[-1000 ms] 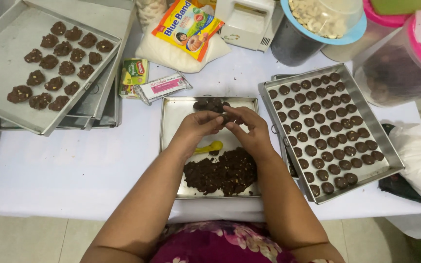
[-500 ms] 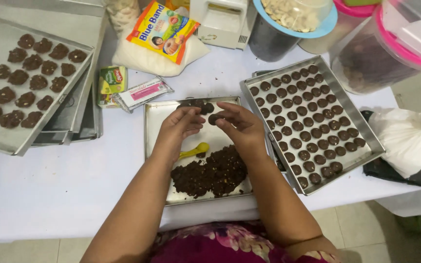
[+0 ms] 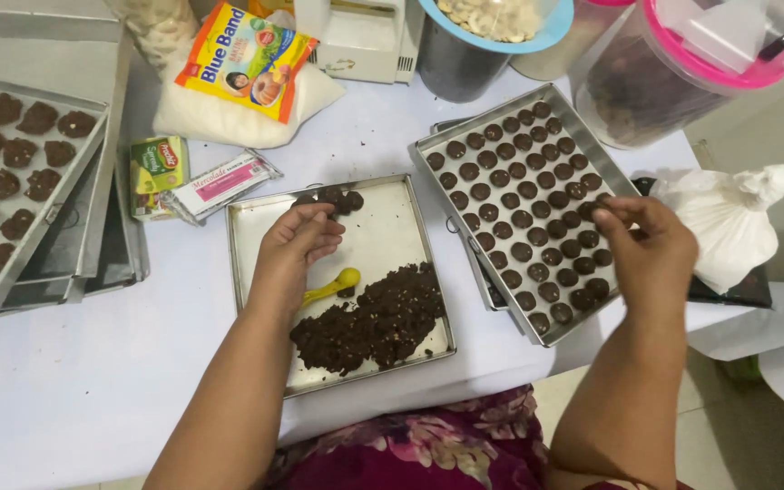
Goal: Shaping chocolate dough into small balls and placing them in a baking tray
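Note:
My left hand [image 3: 297, 243] rests palm down on a shallow metal tray [image 3: 251, 272], its fingers curled beside a few small dark dough balls [image 3: 339, 200] at the tray's far edge. A heap of dark chocolate dough [image 3: 369, 318] and a yellow measuring spoon [image 3: 336, 285] lie in the same tray. My right hand [image 3: 643, 247] is over the near right side of a second metal tray [image 3: 492, 102] filled with rows of round dough balls [image 3: 519, 218]. Its fingertips are pinched together on a small dough ball just above the rows.
Stacked trays [image 3: 93, 227] with flat dark cookies [image 3: 11, 172] stand at the left. Packets [image 3: 220, 181], a white sack [image 3: 229, 113], a blue-rimmed bowl [image 3: 492, 36] and a pink-lidded container [image 3: 673, 73] line the back. A knotted white bag [image 3: 728, 218] sits at the right table edge.
Both hands were together over the far edge of the middle tray. My right hand has moved right to the tray of balls; my left hand stayed put.

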